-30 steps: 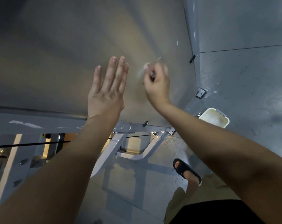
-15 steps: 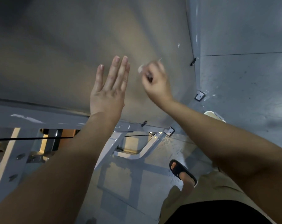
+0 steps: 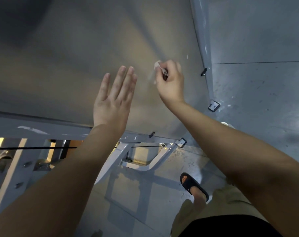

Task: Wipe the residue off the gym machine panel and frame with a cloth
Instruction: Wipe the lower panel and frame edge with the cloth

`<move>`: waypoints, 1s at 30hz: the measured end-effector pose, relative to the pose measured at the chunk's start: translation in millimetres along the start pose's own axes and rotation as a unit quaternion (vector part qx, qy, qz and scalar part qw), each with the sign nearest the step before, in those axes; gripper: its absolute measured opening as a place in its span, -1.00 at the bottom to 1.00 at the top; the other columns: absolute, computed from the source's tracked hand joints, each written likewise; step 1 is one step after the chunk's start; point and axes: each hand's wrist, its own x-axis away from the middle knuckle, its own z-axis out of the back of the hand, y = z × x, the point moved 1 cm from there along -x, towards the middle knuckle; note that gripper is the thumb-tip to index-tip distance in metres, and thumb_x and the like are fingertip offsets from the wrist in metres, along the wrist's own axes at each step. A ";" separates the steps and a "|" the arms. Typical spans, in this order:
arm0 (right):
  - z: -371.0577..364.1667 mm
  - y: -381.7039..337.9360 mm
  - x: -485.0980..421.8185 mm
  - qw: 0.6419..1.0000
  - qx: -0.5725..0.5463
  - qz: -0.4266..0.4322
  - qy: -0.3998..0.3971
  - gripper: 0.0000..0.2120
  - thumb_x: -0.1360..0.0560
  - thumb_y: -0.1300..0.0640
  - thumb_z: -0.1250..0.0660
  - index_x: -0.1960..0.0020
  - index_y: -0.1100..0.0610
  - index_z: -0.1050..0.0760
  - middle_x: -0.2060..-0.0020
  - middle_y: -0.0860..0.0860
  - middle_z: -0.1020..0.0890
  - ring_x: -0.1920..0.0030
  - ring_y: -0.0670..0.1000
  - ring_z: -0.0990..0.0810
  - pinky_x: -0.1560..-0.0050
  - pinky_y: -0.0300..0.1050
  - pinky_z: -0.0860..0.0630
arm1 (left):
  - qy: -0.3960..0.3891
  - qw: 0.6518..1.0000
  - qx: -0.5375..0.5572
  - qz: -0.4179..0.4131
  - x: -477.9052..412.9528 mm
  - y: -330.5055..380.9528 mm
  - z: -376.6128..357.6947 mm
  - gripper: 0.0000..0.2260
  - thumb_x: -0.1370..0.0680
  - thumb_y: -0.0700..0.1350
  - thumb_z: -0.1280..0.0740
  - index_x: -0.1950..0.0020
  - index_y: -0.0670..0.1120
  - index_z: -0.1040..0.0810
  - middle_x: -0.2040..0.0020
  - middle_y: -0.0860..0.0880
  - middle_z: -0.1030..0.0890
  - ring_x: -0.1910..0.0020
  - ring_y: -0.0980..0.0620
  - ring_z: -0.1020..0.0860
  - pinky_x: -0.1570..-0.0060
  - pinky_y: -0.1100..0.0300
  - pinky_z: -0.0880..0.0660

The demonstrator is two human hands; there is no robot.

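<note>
The gym machine's large grey panel [image 3: 73, 53] fills the upper left of the head view. My left hand [image 3: 112, 101] lies flat against it with straight fingers pointing up. To its right, my right hand [image 3: 170, 81] grips a small whitish cloth [image 3: 157, 65] and holds it against the panel. Most of the cloth is hidden inside the fist. A white speck of residue [image 3: 187, 56] sits on the panel just right of that hand. The grey frame [image 3: 201, 31] runs down the panel's right edge, and a frame bar [image 3: 42, 129] with white smears runs below the panel.
Angled frame legs [image 3: 145, 161] and a black cable [image 3: 34, 148] lie under the panel. Bolted brackets [image 3: 213, 106] sit at the frame's foot. My foot in a black sandal [image 3: 193, 186] stands on the grey floor [image 3: 258, 93]. A white container's corner [image 3: 226, 124] peeks past my right forearm.
My right hand with the cloth has shifted rightward and slightly up along the panel. My left hand has stayed flat in place. The view has tilted a little.
</note>
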 end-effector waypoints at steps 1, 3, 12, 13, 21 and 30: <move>-0.7 -0.2 4.7 1.000 -0.001 -0.003 0.002 -0.91 -0.58 0.22 -0.38 0.07 0.25 -0.53 0.06 0.12 -0.50 0.12 0.01 -0.57 -0.03 -0.18 -0.51 | 0.002 1.000 -0.005 -0.004 -2.7 -2.5 3.6 -0.22 -0.67 0.00 -0.12 -0.61 -0.19 0.40 -0.64 -0.14 0.36 -0.63 -0.13 0.29 -0.54 -0.20 0.29; -1.7 5.1 18.7 1.000 0.004 0.019 -0.024 -0.92 -0.54 0.28 -0.39 -0.01 0.29 -0.54 0.02 0.20 -0.49 0.09 0.05 -0.55 -0.06 -0.26 -0.46 | 0.003 1.000 -0.012 -0.010 -11.4 -7.6 11.5 -0.19 -0.66 0.07 -0.14 -0.61 -0.16 0.40 -0.63 -0.14 0.38 -0.63 -0.14 0.30 -0.53 -0.19 0.31; 11.0 32.4 16.5 0.996 0.002 -0.044 -0.073 -0.92 -0.62 0.15 -0.36 -0.06 0.16 -0.57 0.11 0.12 -0.64 0.10 0.00 -0.55 0.04 -0.33 -0.44 | -0.007 0.999 -0.033 -0.034 -59.0 -11.6 26.2 -0.13 -0.64 0.20 -0.17 -0.62 -0.06 0.42 -0.59 -0.16 0.46 -0.61 -0.16 0.36 -0.52 -0.21 0.33; 8.9 34.7 2.2 0.996 -0.005 -0.077 -0.051 -0.95 -0.63 0.06 -0.34 -0.03 0.04 -0.54 0.16 0.09 -0.64 0.14 0.03 -0.58 0.02 -0.14 -0.54 | -0.008 0.998 -0.038 -0.038 -63.7 -11.7 26.5 -0.12 -0.63 0.22 -0.17 -0.61 -0.05 0.42 -0.59 -0.16 0.46 -0.61 -0.16 0.37 -0.53 -0.21 0.32; -9.1 33.3 29.5 0.989 -0.009 -0.077 -0.127 -0.80 -0.64 0.14 -0.31 0.12 0.20 -0.43 0.29 0.00 -0.54 0.24 0.12 -0.53 0.20 -0.09 -0.35 | -0.022 0.996 -0.077 -0.041 -81.8 -8.8 23.8 -0.04 -0.61 0.23 -0.23 -0.58 -0.03 0.50 -0.55 -0.18 0.53 -0.58 -0.19 0.44 -0.49 -0.30 0.36; -12.7 35.9 11.3 0.990 -0.040 -0.131 -0.018 -0.85 -0.65 0.15 -0.28 0.06 0.21 -0.47 0.20 0.14 -0.62 0.21 0.13 -0.59 0.19 0.03 -0.52 | -0.021 0.996 -0.079 -0.042 -83.2 -4.0 21.5 -0.02 -0.59 0.22 -0.27 -0.59 -0.04 0.48 -0.56 -0.18 0.51 -0.57 -0.24 0.43 -0.46 -0.36 0.35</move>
